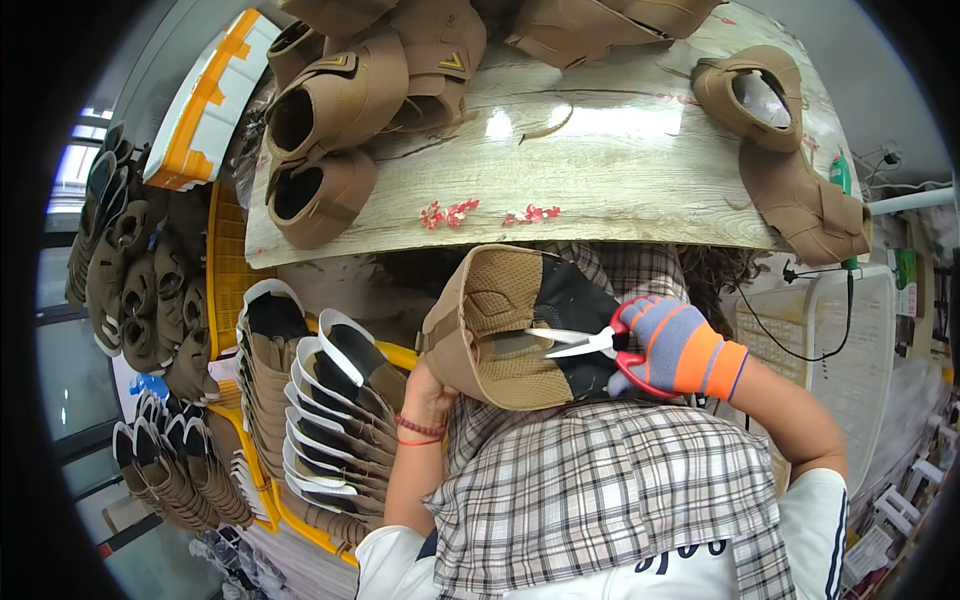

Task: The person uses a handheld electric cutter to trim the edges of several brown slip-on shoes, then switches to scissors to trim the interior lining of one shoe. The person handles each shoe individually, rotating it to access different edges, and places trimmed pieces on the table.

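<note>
Head view looks down on a pale wood-grain bench [600, 190] that fills the upper half of the frame. Tan fabric shoe uppers [340, 100] crowd its left end and far edge, and two more tan uppers [790, 170] lie at its right end. Below the bench's left end, a yellow plastic crate [225, 300] holds a stack of tan-and-white shoe uppers [330, 400], with further rows of uppers [140, 290] racked to its left. A grey-and-brown checked cloth [600, 500] covers the person's lap, just below the near edge of the bench.

Over that lap, in front of the near edge, sits the tan mesh shoe upper with a black lining [510, 325]. The left hand [430, 395], bare and with a red cord at the wrist, clasps this upper from beneath at its left side. The right hand [675, 345], in a grey, blue and orange knitted glove, is closed through the handles of red-handled scissors [590, 345], whose steel blades stand slightly apart and lie against the upper's mesh.
</note>
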The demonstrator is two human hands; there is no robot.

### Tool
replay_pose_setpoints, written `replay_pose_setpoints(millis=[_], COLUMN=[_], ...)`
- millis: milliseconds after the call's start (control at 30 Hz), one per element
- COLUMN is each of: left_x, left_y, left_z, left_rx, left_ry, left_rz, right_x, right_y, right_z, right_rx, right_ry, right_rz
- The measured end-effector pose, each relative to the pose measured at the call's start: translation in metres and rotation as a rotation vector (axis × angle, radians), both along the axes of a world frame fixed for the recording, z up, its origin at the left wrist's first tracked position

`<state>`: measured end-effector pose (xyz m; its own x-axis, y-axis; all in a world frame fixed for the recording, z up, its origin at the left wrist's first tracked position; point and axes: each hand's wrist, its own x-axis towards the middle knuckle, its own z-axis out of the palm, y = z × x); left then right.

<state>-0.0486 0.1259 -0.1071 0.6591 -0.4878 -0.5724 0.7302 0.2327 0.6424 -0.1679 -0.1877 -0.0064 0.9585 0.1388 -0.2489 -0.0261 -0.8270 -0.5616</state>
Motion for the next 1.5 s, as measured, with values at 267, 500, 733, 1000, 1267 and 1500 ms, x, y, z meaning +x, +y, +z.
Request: replay_pose_setpoints(millis=[267, 500, 733, 1000, 1267, 1500], left_x=[-0.012, -0.02, -0.02, -0.022, -0.021, -0.02], left_y=[0.018, 0.014, 0.014, 0.012, 0.025, 0.032], left_z=[0.029, 0.03, 0.037, 0.035, 0.019, 0.003], left_rx=[0.13, 0.196, 0.238, 0.18, 0.198, 0.133], left_ry=[0.225, 0.144, 0.174, 0.204, 0.288, 0.308], left_rz=[-0.264, -0.196, -0.228, -0.162, -0.15, -0.158], right_x=[0.004, 0.011, 0.002, 0.014, 0.03, 0.032], right_y=[0.012, 0.025, -0.003, 0.023, 0.052, 0.059], right_z=[-0.002, -0.002, -0.003, -0.005, -0.011, -0.013], right_rx=[-0.135, -0.228, -0.277, -0.189, -0.478, -0.478], right_ry=[0.196, 0.239, 0.135, 0.03, 0.008, -0.042], right_rz=[0.297, 0.344, 0.246, 0.208, 0.337, 0.333])
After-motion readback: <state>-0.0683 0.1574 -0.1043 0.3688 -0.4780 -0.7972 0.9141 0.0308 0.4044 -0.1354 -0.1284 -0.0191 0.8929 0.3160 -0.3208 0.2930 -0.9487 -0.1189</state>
